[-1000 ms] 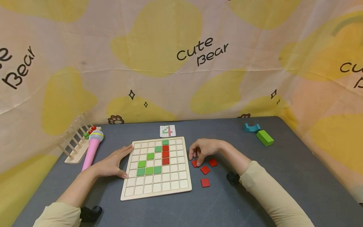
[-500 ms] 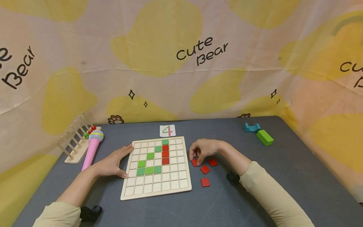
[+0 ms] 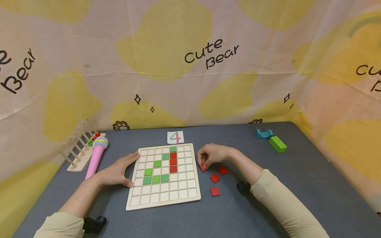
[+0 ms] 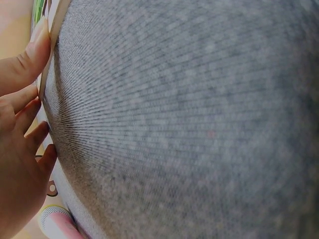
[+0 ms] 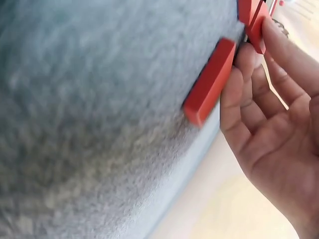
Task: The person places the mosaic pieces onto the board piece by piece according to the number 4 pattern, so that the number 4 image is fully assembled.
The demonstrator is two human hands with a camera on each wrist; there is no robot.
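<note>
Pinching a red tile at its edge: right hand, fingers curled, grip closed on it, tile tilted up off the tabletop just right of the wooden grid board. Right wrist view shows fingertips on that tile, a second red tile just beside.

Left hand lies flat, fingers straight, grip open and holding nothing, fingertips against the board's left edge.

Three more red tiles loose near the right hand. Board carries a green stepped run and a red column. Pattern card behind the board. Pink toy microphone far left; green block far right.
</note>
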